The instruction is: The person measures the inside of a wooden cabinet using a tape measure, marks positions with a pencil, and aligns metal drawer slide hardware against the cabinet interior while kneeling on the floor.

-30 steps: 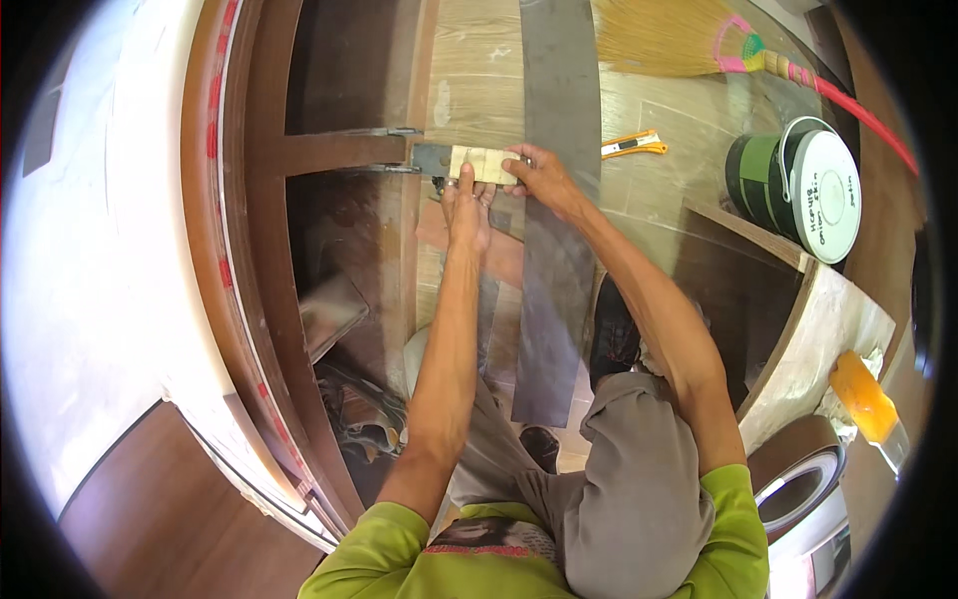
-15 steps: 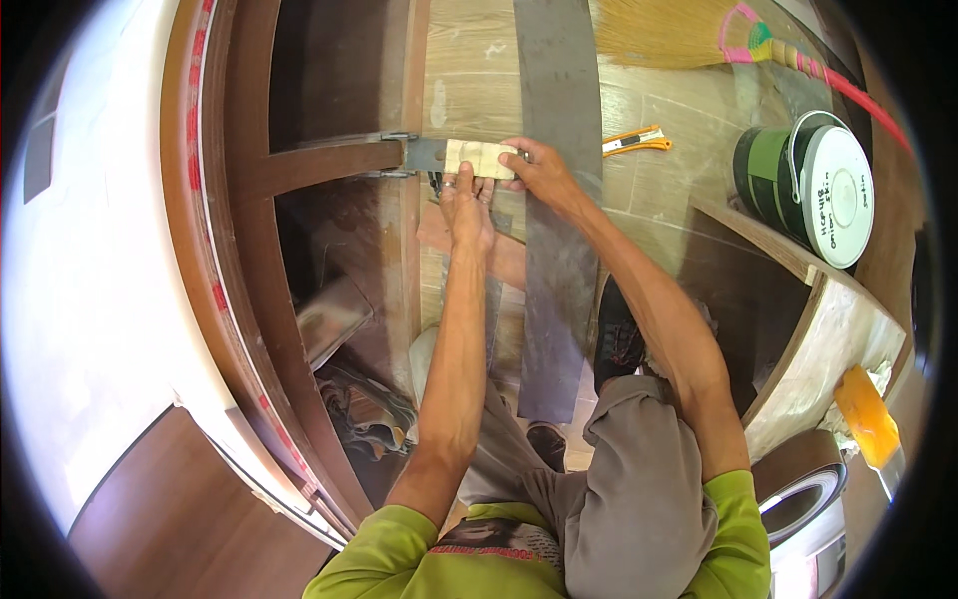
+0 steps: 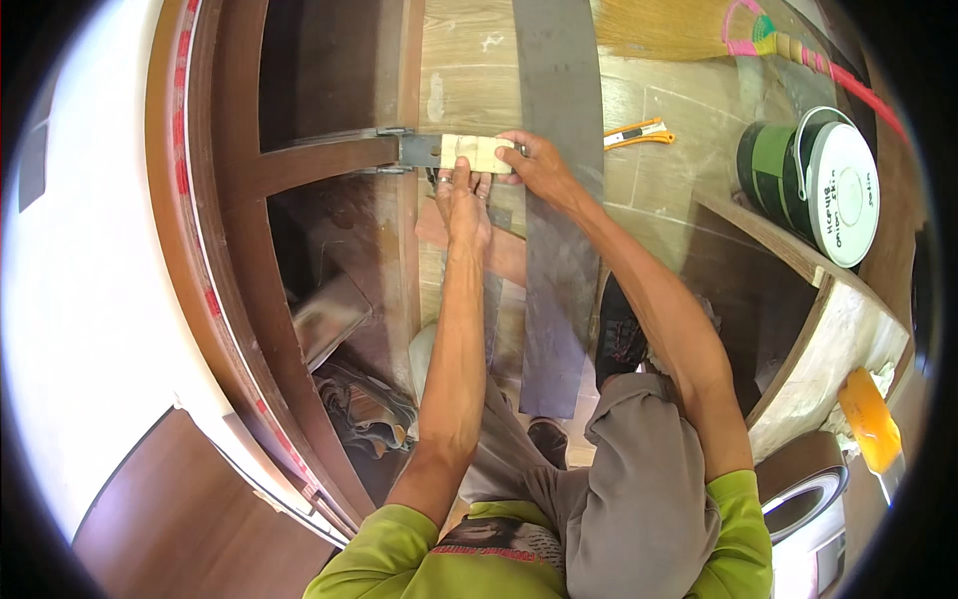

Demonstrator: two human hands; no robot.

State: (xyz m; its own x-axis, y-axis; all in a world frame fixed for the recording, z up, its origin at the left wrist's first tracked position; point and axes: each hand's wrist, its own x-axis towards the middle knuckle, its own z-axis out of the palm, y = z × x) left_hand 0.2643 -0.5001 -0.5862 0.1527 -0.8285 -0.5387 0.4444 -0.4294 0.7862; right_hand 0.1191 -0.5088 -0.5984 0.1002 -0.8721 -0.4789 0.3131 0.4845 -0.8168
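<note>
Brown wood divider (image 3: 324, 165) reaches a grey plate (image 3: 420, 152), beside which a pale block (image 3: 479, 150) is held above the floor (image 3: 469, 60). The left hand (image 3: 465, 212) pinches the block's near edge, thumb on top; the right hand (image 3: 540, 170) clasps its right end, probably to steady it.

A straw broom (image 3: 664, 28) with a red handle lies on the floor (image 3: 664, 185). Near its bristles is an orange-and-white cutter knife (image 3: 624, 136). Farther right stands a dark green bucket (image 3: 770, 172), its white lid (image 3: 844, 195) on. At lower right, an orange-handled tool (image 3: 870, 419) sits near a coiled brown band (image 3: 803, 461).
</note>
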